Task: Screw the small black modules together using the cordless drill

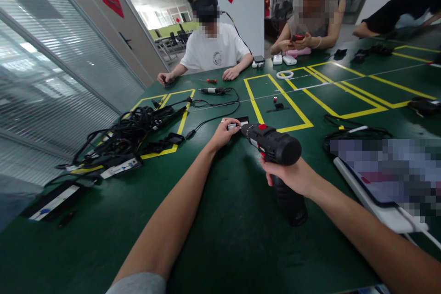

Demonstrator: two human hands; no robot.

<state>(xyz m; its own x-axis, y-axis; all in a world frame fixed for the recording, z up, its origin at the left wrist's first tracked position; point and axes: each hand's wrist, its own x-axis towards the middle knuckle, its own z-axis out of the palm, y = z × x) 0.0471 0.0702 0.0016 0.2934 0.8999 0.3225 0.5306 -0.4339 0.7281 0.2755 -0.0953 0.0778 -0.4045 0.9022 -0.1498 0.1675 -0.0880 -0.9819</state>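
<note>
My right hand (292,175) is wrapped round the grip of a black cordless drill (275,147) with a red switch on top, its nose pointing left and away. My left hand (223,132) is closed on a small black-and-white part (237,124) lying on the green table (220,229), right at the drill's tip. A thin black cable (210,119) runs from that spot across the table to the left.
A tangle of black cables and power adapters (131,135) lies at the left. A white device with a screen (379,193) sits at my right. Yellow tape boxes (275,101) mark the table. Three people sit across; one has a screwdriver (212,90) lying before them.
</note>
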